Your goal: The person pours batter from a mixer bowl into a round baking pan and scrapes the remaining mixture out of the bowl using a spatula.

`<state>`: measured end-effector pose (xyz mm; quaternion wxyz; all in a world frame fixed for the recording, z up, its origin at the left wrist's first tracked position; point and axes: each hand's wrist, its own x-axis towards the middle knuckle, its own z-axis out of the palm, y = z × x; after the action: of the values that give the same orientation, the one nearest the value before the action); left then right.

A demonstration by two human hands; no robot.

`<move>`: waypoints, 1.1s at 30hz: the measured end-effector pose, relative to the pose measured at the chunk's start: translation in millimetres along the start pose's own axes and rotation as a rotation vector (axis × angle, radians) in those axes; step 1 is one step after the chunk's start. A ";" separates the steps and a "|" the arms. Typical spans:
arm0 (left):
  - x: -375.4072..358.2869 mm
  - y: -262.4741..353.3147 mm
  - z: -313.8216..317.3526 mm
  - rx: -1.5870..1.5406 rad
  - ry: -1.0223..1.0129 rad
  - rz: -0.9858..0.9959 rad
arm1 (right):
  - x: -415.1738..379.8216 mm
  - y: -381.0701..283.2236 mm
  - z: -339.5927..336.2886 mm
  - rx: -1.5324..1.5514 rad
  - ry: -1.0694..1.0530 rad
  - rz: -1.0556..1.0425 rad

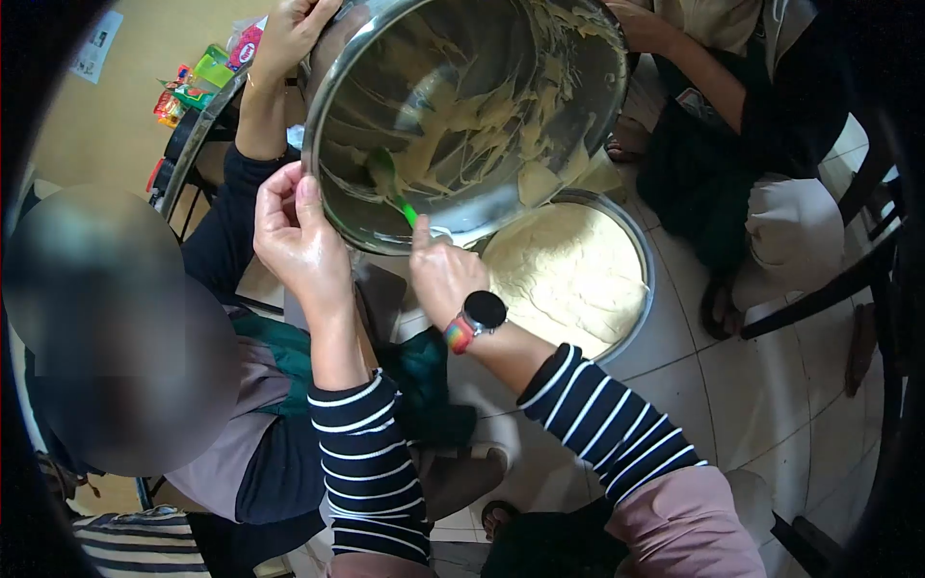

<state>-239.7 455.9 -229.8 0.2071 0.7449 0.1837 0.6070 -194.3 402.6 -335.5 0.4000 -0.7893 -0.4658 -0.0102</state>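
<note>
- While three hands bear on its rim, the large metal bowl [310, 144] is tilted above and partly over the pan, its inner wall streaked with batter [453, 144]. Risk: if one holder slackens or tilts faster than the others, it could slip or drop into the pan.
- Beneath its lower edge, the round metal pan [647, 289] holds pale batter nearly across its width; its support is hidden, with tiled floor [665, 376] visible around it. Risk: batter running off the bowl's edge outside the pan's rim would land on the floor.
- A co-worker's hand [289, 34] grips the bowl at upper left; another co-worker's hand [646, 26] bears on it at upper right, fingers partly out of view.
- The left hand [303, 226] has its fingers closed narrow on the bowl's near rim. The skin looks wet, a likely cause of lost grip.
- The right hand [448, 275] has its fingers wrapped round the spatula, forefinger extended along the handle.
- The green spatula [383, 175] lies inside the bowl, near its lower left wall. Risk: a hasty stroke could fling batter.
- The wristwatch [485, 309] sits near the pan; lowering the wrist could smear it.
</note>
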 end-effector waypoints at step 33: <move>6.3 3.7 5.5 -0.034 0.039 -0.153 | 191.5 59.1 9.4 -0.027 -0.114 -0.239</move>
<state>-232.9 455.6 -223.6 0.2621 0.7132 0.2337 0.6067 -45.4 533.3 -304.2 0.3579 -0.7329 -0.5783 -0.0191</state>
